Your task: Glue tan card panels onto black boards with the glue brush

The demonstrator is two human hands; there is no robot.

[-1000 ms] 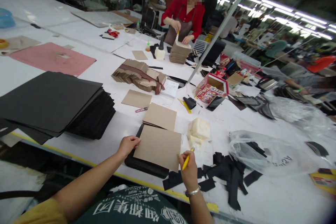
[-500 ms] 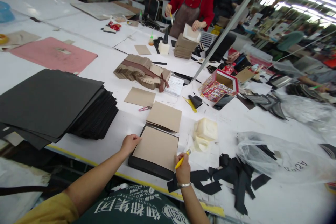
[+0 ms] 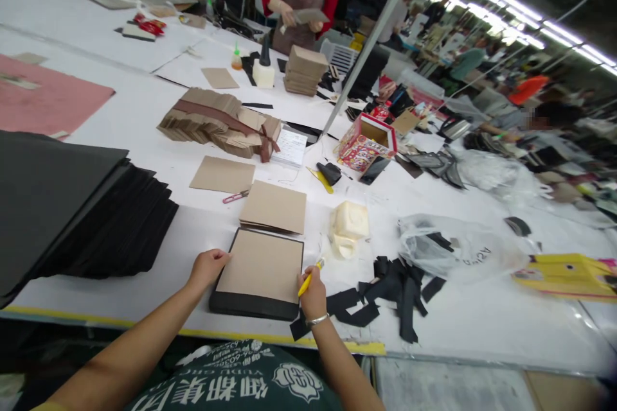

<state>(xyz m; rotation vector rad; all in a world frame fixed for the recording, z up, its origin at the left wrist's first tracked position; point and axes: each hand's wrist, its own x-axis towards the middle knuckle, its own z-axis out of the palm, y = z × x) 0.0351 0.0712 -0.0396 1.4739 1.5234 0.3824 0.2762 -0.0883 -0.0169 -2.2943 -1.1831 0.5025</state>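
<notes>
At the table (image 3: 187, 231) edge, the cardboard sheet (image 3: 260, 265), askew a moment before, lay squared on the black pad (image 3: 250, 306); left hand (image 3: 207, 268) steadied it, grip unclear; right hand (image 3: 313, 290) pinched a yellow pen (image 3: 308, 278).

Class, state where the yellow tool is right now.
In the head view, low and centre, the yellow tool is held in the right hand, at the right edge of the brown card.

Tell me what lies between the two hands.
Head view: a tan card sheet on a black pad lies between the left hand and the right hand with its yellow tool.
</notes>
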